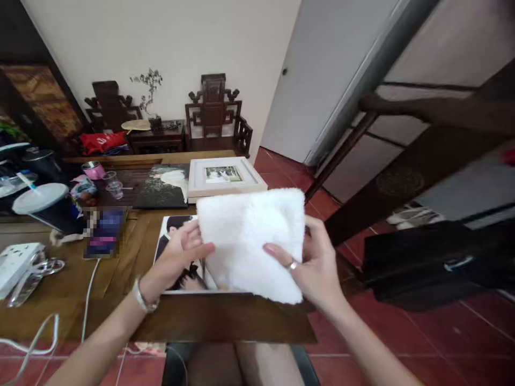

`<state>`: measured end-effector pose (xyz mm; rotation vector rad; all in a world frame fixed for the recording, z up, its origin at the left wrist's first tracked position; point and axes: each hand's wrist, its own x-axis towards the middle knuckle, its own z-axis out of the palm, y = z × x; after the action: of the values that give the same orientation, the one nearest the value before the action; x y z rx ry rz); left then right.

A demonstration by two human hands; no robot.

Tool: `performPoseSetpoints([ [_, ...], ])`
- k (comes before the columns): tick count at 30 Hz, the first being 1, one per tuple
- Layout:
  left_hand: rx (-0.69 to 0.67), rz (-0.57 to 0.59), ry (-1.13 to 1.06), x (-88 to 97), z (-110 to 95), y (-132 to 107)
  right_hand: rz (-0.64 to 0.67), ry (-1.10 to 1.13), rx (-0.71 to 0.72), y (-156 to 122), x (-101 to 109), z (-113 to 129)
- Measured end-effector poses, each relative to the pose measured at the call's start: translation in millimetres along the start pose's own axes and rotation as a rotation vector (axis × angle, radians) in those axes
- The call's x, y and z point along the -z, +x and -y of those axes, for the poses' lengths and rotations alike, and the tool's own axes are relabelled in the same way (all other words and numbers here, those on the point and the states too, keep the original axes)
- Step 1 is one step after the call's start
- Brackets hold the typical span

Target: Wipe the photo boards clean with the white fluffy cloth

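White lettering shows on the red bag at ten o'clock from the cloth, too small to read! The count: two carved chairs beyond, one framed photo at eleven, one dark panel at ten, one loose photo print partly covered. And the star, one white cloth, fluffy, fuzzy-edged, held up over the bench: left hand gripping at nine, right hand pinching it, thumb in front, at four.
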<state>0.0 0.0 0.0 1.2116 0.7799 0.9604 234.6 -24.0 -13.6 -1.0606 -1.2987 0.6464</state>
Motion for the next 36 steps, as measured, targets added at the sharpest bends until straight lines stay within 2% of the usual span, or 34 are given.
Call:
performPoseSetpoints([
  [3, -0.126, -0.21, 0.183, -6.9, 16, -2, 0.17, 0.078, -0.069, -4, -5, -5],
  [5, -0.146, -0.249, 0.296, -11.0, 21, -5, 0.301, 0.115, -0.114, -4, -5, -9],
  [8, -0.111, -0.229, 0.368, -16.1, 22, -10, 0.453, 0.149, -0.198, -6, -3, -15],
  [12, -0.132, -0.198, 0.439, -17.0, 20, -12, 0.415, 0.125, -0.314, -10, -2, -18],
  [15, -0.173, -0.153, 0.546, -14.2, 18, -13, 0.417, 0.056, -0.335, -11, 0, -14],
  [17, -0.128, -0.138, 0.556, -13.1, 18, -15, 0.423, 0.008, -0.323, -10, 3, -8],
  [20, -0.036, -0.106, 0.46, -10.5, 15, -19, 0.391, -0.068, -0.299, -7, 8, 1],
  [22, -0.045, -0.099, 0.443, -4.3, 12, -22, 0.326, -0.147, -0.245, -4, 14, 7],
  [25, -0.124, -0.166, 0.604, 15.7, 10, -30, 0.166, -0.315, -0.065, 8, 30, 9],
  [27, -0.192, -0.281, 0.86, 33.9, 13, -37, 0.05, -0.503, 0.113, 19, 43, 3],
  [30, -0.142, -0.438, 1.209, 58.4, 26, -46, -0.064, -0.861, 0.437, 35, 51, -14],
  [32, -0.071, -0.464, 1.282, 68.0, 37, -48, 0.023, -1.004, 0.578, 38, 43, -27],
  [36, -0.101, -0.35, 1.294, 73.1, 51, -43, 0.473, -1.027, 0.666, 22, 3, -48],
])
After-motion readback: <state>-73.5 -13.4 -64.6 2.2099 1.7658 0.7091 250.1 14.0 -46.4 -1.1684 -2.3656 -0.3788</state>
